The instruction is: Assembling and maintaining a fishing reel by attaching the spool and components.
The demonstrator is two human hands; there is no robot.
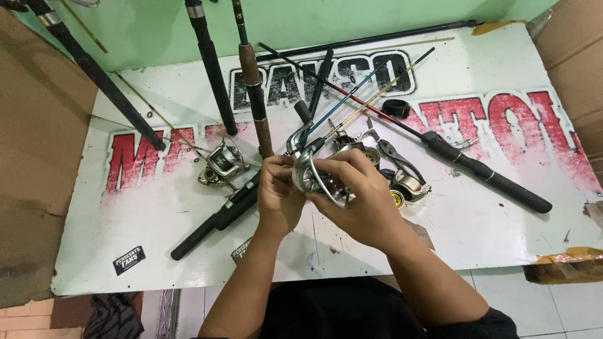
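— Head view, nearest: left hand (278,191) and right hand (361,194)?
— Both clasped around a silver fishing reel (312,176), raised just above the white board (440,226).
— Farther back?
— Second reel (221,164) lying left, pliers (402,160) right, rods (251,88) fanned out beyond.
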